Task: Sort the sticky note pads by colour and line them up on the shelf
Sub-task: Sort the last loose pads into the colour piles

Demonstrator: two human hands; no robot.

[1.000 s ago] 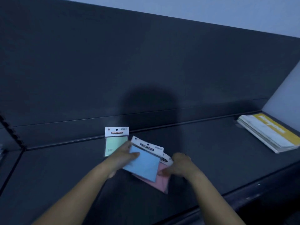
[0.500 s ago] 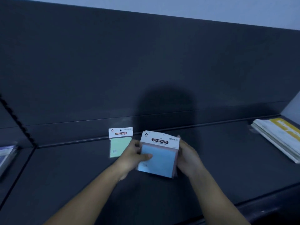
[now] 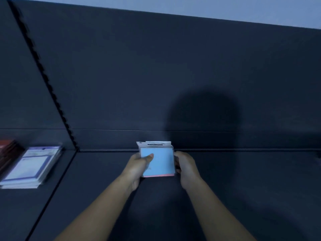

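Two bare hands clasp a stack of sticky note pads (image 3: 160, 164) at a dark shelf (image 3: 243, 180).
The fingers (image 3: 149, 156) of the left hand (image 3: 139, 168) curl round the stack's left edge, thumb pressed on the blue top pad; the right hand (image 3: 185, 168) grips the right edge, fingers clamped behind it; a pink edge peeks out beneath the blue. The stack sits near the shelf's rear, by the back panel (image 3: 156, 75) – whether it touches the shelf, I cannot tell; well to the left lie blurred paper packs (image 3: 33, 166).
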